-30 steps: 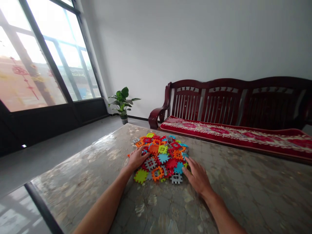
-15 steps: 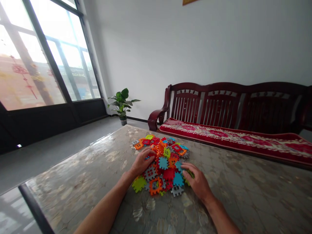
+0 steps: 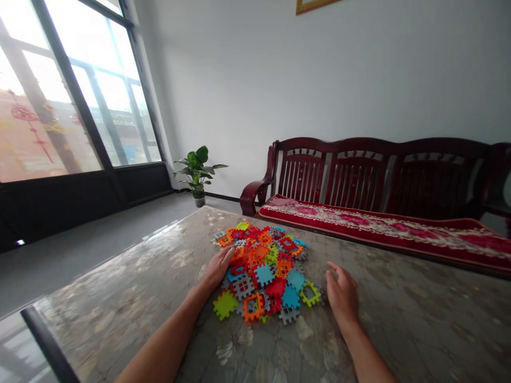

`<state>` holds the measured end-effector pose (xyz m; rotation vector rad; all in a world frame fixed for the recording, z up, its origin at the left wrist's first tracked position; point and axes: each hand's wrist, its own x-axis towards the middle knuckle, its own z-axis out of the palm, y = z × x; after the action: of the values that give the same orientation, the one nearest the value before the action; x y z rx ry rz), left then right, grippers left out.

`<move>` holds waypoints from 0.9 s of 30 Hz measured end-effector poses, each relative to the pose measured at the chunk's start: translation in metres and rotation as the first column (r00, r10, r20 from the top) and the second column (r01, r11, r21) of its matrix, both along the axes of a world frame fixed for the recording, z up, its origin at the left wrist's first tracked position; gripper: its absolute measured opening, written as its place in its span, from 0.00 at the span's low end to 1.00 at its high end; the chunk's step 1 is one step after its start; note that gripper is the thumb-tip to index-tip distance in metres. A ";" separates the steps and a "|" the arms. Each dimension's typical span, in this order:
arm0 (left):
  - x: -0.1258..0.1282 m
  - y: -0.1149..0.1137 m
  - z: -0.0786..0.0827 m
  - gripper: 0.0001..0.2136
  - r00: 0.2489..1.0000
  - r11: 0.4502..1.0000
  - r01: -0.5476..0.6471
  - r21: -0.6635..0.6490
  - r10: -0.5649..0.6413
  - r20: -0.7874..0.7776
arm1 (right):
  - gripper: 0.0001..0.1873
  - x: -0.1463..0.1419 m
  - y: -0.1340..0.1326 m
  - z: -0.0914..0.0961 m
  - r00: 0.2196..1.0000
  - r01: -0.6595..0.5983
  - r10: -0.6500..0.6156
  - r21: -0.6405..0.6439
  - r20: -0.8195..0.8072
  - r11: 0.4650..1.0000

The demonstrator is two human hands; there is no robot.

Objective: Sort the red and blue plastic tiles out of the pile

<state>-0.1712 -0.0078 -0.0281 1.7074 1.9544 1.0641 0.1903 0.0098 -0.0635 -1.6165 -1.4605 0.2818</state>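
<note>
A heap of colourful notched plastic building tiles (image 3: pixel 275 287) lies on the table in red, orange, blue, green and grey. Some tiles are solid and others have window-like openings. My left hand (image 3: pixel 219 266) rests at the heap's left edge, fingers stretched toward an orange tile (image 3: pixel 237 257); whether it touches that tile I cannot tell. To the right of the heap, my right hand (image 3: pixel 343 291) is held apart from the tiles, its fingers parted and nothing in them. The closest tile to it is a green frame-shaped one (image 3: pixel 310 294).
The table (image 3: pixel 159 276) has a patterned, glossy cover. Behind it stands a dark red wooden bench (image 3: pixel 331 141) with a red floral cushion (image 3: pixel 359 219). A potted plant (image 3: pixel 198 170) is on the floor at the back left, near tall windows (image 3: pixel 107 90).
My right hand has moved right, off the heap, uncovering the green frame tile. My left hand has drawn back left to the heap's edge. The view has shifted slightly.
</note>
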 end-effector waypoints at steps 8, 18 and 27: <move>0.029 -0.012 -0.002 0.24 0.928 0.955 0.288 -0.065 -0.296 -0.228 | 0.25 0.029 0.002 -0.004 0.899 0.229 -0.199 -0.031 0.389 0.973; 0.078 -0.021 -0.005 0.24 0.875 0.915 0.401 -0.034 -0.394 -0.283 | 0.25 0.047 0.012 -0.012 0.901 0.243 -0.191 -0.089 0.389 0.966; 0.034 0.016 0.026 0.23 0.961 0.959 0.192 0.210 -0.139 -0.240 | 0.27 0.118 0.021 -0.016 0.941 -0.270 0.285 -0.105 0.183 0.957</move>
<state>-0.1367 0.0085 -0.0018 2.1611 1.8284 1.1163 0.3082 0.0311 -0.0797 -1.5312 -1.8551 0.3505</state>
